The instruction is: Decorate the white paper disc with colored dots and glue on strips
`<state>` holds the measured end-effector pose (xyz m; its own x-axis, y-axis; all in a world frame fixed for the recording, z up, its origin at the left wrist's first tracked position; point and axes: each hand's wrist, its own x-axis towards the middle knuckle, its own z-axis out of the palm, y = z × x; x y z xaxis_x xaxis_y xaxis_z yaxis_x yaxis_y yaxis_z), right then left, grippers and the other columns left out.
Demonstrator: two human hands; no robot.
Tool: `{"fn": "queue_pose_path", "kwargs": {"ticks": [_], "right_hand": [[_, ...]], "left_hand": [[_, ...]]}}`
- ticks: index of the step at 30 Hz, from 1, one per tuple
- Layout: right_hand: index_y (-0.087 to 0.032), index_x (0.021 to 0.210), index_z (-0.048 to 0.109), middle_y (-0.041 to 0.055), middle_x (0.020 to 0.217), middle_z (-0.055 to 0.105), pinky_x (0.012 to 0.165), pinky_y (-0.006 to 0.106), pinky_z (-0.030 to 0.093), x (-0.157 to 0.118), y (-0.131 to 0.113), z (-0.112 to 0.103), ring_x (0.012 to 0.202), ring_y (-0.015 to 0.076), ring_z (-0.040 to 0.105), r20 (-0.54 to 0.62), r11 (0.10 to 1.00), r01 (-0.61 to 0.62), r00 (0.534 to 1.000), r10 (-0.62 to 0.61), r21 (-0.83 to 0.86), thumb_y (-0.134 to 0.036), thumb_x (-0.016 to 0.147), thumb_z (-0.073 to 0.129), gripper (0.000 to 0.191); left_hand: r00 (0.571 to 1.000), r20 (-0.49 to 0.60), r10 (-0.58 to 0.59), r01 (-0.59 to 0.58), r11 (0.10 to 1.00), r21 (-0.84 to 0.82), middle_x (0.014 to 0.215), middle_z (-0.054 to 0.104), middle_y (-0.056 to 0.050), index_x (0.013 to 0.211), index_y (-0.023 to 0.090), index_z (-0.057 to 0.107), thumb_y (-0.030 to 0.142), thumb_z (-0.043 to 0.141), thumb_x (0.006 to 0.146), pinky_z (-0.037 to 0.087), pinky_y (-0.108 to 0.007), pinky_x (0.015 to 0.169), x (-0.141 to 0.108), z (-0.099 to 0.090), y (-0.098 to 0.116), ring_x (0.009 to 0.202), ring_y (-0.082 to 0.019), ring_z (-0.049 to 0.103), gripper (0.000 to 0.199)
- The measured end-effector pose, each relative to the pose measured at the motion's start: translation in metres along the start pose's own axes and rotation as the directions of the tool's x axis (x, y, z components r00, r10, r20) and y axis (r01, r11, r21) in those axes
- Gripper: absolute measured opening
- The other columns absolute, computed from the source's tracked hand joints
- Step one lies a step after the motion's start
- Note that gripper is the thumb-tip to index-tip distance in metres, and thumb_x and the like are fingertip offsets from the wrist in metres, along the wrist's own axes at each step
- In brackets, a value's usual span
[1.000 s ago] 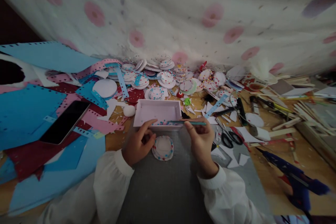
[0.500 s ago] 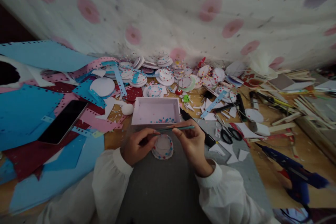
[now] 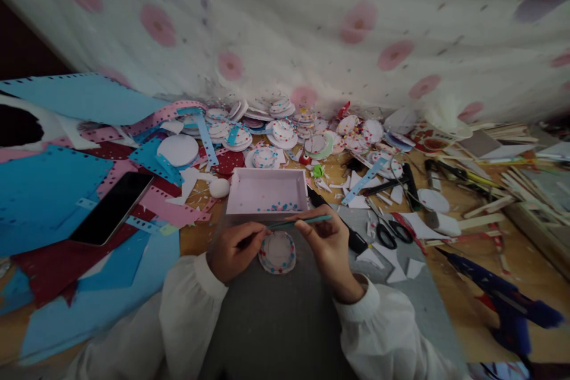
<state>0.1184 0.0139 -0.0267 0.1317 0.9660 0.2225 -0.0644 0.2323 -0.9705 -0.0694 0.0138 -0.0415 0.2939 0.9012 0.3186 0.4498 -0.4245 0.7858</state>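
My right hand (image 3: 328,254) is closed in a pinch around a thin teal stick (image 3: 319,219), which points left toward my other hand. At the stick's far tip, my left hand (image 3: 237,252) has thumb and forefinger pressed together; anything between them is too small to make out. Below and between the hands, a white round disc (image 3: 276,254) edged with red and blue dots lies on the grey mat (image 3: 271,320). Just beyond my hands stands a shallow white box (image 3: 262,181) with small blue and pink dots (image 3: 285,206) near its front wall.
Dotted paper discs (image 3: 282,130) pile up along the back by the curtain. A phone (image 3: 111,208) lies on coloured sheets at left. To the right are scissors (image 3: 386,236), a blue glue gun (image 3: 503,297), paper scraps and wooden sticks (image 3: 529,196).
The whole view has shifted slightly, with things appearing a little lower and to the right. Both hands keep nearly the same pose, the stick still between them.
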Motion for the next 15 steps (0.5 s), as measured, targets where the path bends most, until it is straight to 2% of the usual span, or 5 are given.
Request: {"fn": "queue_pose_path", "kwargs": {"ticks": [6, 10, 15], "right_hand": [[-0.023, 0.078, 0.065, 0.0009, 0.074, 0.071, 0.058, 0.028, 0.049, 0.0004, 0.0041, -0.0031, 0.066, 0.0154, 0.064, -0.011, 0.999, -0.019, 1.000, 0.019, 0.040, -0.028, 0.075, 0.074, 0.010], [-0.022, 0.076, 0.064, 0.0014, 0.073, 0.069, 0.058, 0.028, 0.048, 0.0023, 0.0052, -0.0054, 0.067, 0.0162, 0.064, -0.055, 1.000, -0.018, 0.998, 0.019, 0.008, -0.029, 0.073, 0.075, 0.013], [-0.023, 0.075, 0.066, 0.0010, 0.069, 0.068, 0.055, 0.027, 0.046, 0.0023, 0.0032, -0.0046, 0.065, 0.0158, 0.062, -0.010, 0.999, -0.007, 1.000, 0.007, -0.033, -0.030, 0.074, 0.074, 0.011]], "left_hand": [[0.999, -0.035, -0.017, 0.017, 1.000, 0.005, 0.073, 0.074, -0.004, 0.081, 0.015, 0.069, 0.017, 0.053, 0.086, 0.051, -0.021, 0.058, -0.0015, 0.0004, -0.0009, 0.064, -0.014, 0.067, 0.017], [0.998, 0.006, -0.060, 0.060, 0.998, -0.023, 0.075, 0.073, -0.003, 0.082, 0.016, 0.069, 0.018, 0.050, 0.088, 0.050, -0.021, 0.060, -0.0021, -0.0007, -0.0014, 0.067, -0.013, 0.066, 0.020], [0.998, 0.048, -0.041, 0.043, 0.998, -0.041, 0.073, 0.071, -0.003, 0.084, 0.015, 0.068, 0.019, 0.048, 0.089, 0.048, -0.021, 0.058, -0.0018, -0.0008, -0.0003, 0.065, -0.013, 0.064, 0.021]]}}
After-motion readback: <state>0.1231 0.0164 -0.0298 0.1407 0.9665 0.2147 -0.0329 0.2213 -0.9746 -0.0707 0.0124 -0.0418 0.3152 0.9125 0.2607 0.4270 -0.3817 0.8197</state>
